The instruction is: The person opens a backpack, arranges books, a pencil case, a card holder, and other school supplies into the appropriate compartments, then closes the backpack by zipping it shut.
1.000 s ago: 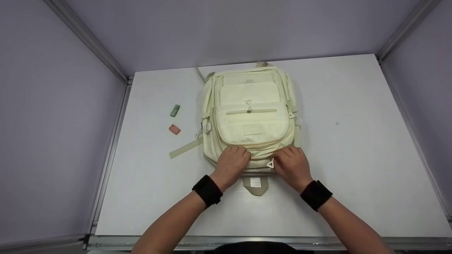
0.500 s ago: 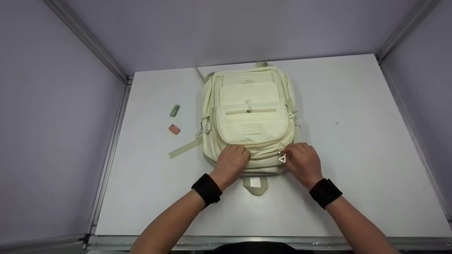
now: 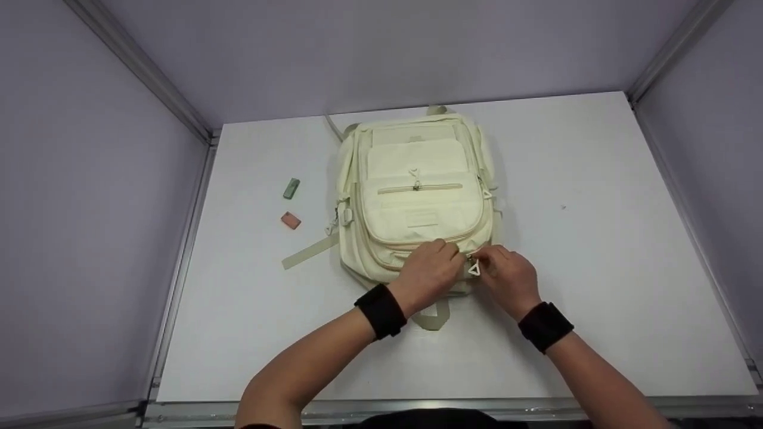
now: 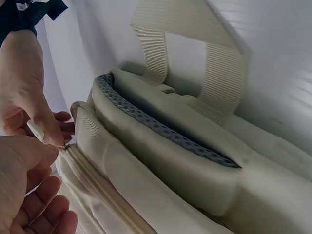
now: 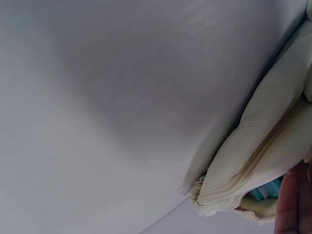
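A cream backpack (image 3: 420, 208) lies front side up on the white table, its top handle (image 3: 434, 319) toward me. My right hand (image 3: 509, 277) pinches the zipper pull (image 3: 474, 270), a white triangle, at the near right corner of the bag. Close beside it, my left hand (image 3: 430, 271) pinches the bag's edge along the zipper. In the left wrist view the left thumb (image 4: 36, 148) meets the zipper (image 4: 92, 183) just by the slider, and the right hand (image 4: 27, 97) is opposite. The left hand covers part of the zipper in the head view.
Left of the bag lie a small green block-like item (image 3: 291, 189) and a small orange one (image 3: 291, 220). A loose strap (image 3: 310, 252) sticks out leftward. Something light blue (image 5: 265, 191) shows in a gap of the bag. Walls enclose the table's back and sides.
The right hand moved right with the zipper pull, then stayed near the corner. My left hand has shifted right along the zipper, up beside the right hand. The view has shifted slightly.
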The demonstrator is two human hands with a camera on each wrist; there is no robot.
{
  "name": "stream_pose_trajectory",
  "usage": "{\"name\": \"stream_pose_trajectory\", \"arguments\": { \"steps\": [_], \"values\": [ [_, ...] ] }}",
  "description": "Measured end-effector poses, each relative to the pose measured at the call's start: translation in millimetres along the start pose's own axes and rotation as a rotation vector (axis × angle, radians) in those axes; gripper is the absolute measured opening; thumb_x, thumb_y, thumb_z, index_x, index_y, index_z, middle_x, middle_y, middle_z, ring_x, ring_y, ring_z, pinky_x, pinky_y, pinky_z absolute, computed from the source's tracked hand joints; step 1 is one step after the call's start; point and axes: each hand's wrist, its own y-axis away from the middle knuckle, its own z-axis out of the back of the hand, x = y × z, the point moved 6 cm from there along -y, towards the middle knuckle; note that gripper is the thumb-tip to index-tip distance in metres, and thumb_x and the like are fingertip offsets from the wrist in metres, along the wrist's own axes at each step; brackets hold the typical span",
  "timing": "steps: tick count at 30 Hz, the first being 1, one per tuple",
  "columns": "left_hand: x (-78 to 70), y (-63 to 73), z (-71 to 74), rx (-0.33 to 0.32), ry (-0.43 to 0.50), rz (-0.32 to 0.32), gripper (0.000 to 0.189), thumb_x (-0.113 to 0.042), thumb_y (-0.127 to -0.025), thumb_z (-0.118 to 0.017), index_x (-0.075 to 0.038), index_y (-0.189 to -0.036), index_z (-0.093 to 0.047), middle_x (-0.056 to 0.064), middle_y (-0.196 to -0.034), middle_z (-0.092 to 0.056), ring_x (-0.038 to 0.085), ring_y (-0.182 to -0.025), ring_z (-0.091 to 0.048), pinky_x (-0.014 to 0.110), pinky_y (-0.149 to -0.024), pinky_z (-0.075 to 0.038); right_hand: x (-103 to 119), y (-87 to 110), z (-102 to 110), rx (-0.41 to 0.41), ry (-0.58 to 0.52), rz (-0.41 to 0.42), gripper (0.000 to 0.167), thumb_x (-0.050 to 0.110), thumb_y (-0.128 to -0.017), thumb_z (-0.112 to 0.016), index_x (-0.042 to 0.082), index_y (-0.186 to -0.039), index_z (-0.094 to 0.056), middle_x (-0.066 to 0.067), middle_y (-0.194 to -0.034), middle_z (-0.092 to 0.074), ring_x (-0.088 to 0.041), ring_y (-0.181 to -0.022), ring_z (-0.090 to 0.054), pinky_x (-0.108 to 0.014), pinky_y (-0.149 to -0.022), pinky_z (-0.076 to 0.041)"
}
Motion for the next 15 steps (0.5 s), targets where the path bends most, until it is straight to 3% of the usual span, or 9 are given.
{"name": "stream_pose_trajectory", "arguments": {
  "steps": [7,15],
  "values": [
    [-7.1,-14.3,-19.6,0.095,-0.125,0.041,0.016,-0.026,-0.104,-0.059,-0.017,-0.093,-0.067,-0.002,-0.09,-0.058,0.015,-0.08,-0.055,0.026,-0.063,-0.046,3.1,2.2,0.9,-0.01,-0.011,0.017,0.025,-0.004,-0.079,-0.079,0.008,-0.099,-0.071,-0.004,-0.088,-0.072,-0.022,-0.067,-0.066,-0.038,-0.058,-0.053],
    [-2.8,-17.7,-21.4,0.052,-0.107,0.056,0.016,-0.03,-0.101,-0.062,-0.019,-0.092,-0.069,-0.003,-0.089,-0.062,0.016,-0.078,-0.058,0.028,-0.062,-0.046,1.9,1.1,5.1,-0.035,-0.022,0.031,0.029,-0.003,-0.075,-0.084,0.009,-0.099,-0.072,-0.003,-0.087,-0.072,-0.022,-0.068,-0.067,-0.038,-0.058,-0.053]
  ]
}}
